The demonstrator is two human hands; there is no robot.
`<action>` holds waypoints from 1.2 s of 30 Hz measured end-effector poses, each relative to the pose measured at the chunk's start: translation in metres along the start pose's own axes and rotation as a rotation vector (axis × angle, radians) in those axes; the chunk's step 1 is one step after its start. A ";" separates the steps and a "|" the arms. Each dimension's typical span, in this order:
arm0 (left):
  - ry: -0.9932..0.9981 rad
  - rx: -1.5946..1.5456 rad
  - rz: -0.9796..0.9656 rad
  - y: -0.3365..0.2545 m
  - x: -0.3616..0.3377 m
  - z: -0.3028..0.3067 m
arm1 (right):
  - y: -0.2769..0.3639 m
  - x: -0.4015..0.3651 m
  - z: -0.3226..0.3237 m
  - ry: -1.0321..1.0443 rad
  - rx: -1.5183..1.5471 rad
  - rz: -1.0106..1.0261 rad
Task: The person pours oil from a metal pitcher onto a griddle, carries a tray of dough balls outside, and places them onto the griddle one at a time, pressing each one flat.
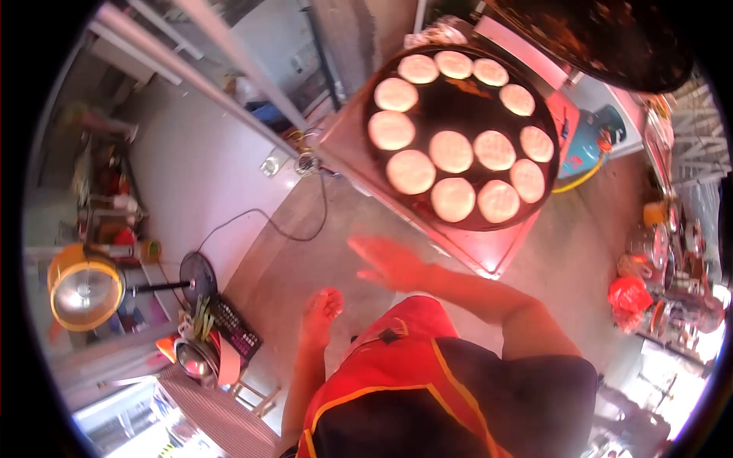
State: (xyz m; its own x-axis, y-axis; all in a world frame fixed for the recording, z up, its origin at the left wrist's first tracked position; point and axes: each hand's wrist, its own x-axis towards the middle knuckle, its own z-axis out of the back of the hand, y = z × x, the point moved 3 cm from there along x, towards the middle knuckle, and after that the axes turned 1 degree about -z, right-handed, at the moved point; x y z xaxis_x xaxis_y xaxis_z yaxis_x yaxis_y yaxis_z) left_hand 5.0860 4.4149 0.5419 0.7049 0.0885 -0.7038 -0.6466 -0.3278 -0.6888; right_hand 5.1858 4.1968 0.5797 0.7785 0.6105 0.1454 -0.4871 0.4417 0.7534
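Observation:
My left hand (pixel 324 308) is raised in front of my red apron (pixel 382 336), its fingers curled closed, and I see nothing sticking out of them. My right hand (pixel 388 261) reaches across to the left with its fingers stretched out, slightly blurred and holding nothing. It is near the front edge of a square stand (pixel 489 263) but apart from it. On that stand sits a round dark griddle (pixel 450 107). Several pale round flatbreads (pixel 452 151) lie on it, mostly around its rim, with two further in.
A dark round lid (pixel 595 38) is raised behind the griddle. A blue-green gas cylinder (pixel 584 141) with a yellow hose stands to the right. To the left are a yellow lamp (pixel 86 286) and a cable (pixel 267 217) on the floor. A red bag (pixel 630 294) is at far right.

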 end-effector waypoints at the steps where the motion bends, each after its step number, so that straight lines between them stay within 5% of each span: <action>1: -0.021 -0.029 -0.021 0.006 -0.012 0.016 | 0.019 -0.004 -0.028 0.058 0.050 0.044; 8: -0.275 -0.361 -0.276 0.078 -0.148 0.202 | 0.195 -0.012 -0.220 0.436 0.256 0.315; 16: -0.891 -0.852 -0.608 0.207 -0.379 0.434 | 0.425 -0.030 -0.491 1.025 0.681 0.220; 23: -1.346 -1.164 -0.872 0.296 -0.523 0.585 | 0.661 -0.039 -0.645 1.419 1.026 0.009; 30: -1.498 -1.294 -0.919 0.362 -0.585 0.747 | 0.819 -0.078 -0.902 1.571 1.109 -0.458; 36: -1.577 -1.400 -0.707 0.384 -0.613 0.949 | 0.880 -0.106 -1.095 1.386 0.844 -0.732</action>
State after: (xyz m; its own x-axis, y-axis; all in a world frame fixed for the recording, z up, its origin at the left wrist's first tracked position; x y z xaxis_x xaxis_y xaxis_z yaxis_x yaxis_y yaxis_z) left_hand 4.1290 5.1279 0.5441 -0.5381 0.6823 -0.4949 0.5941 -0.1094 -0.7969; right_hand 4.2412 5.2402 0.5251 -0.3665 0.7137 -0.5970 0.4356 0.6986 0.5676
